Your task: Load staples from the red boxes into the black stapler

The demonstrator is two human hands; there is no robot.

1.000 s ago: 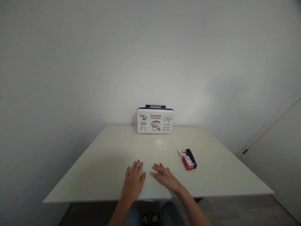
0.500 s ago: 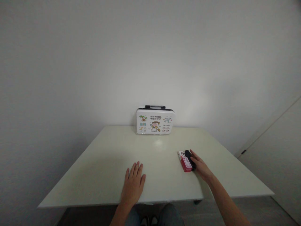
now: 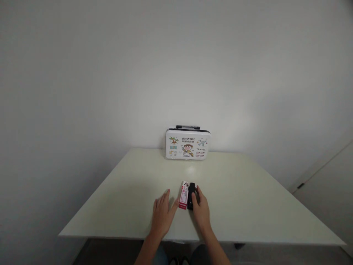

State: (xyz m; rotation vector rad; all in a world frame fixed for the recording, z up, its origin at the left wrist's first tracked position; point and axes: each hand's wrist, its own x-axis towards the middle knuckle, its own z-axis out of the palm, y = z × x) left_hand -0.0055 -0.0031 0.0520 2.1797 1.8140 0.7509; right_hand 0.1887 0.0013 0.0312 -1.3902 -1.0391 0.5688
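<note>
Right hand (image 3: 202, 210): fingers curled over the black bar (image 3: 191, 191), tips on its far half, thumb side hidden. Looks like a loose side grip; cannot tell whether the bar is pinched or only pushed.

Red-and-white pack (image 3: 184, 190) lies flat, touching the bar on the side away from the right fingers, so it sits between the two hands.

Left hand (image 3: 162, 213): flat on the counter (image 3: 248, 206), fingers spread and straight, holding nothing. Its thumb tip is just beside the pack's near corner; contact not clear.

Both items sit just ahead of the fingertips, near the counter's front middle. Printed case (image 3: 188, 144) stands upright well beyond the fingers, at the far edge by the wall.

Risks, as judged:
- Bar and pack are only side by side; a pull on the bar alone could leave the pack behind or skew it.
- A shallow fingertip hold on a smooth bar could slip.
- Left thumb could nudge the pack off line.
</note>
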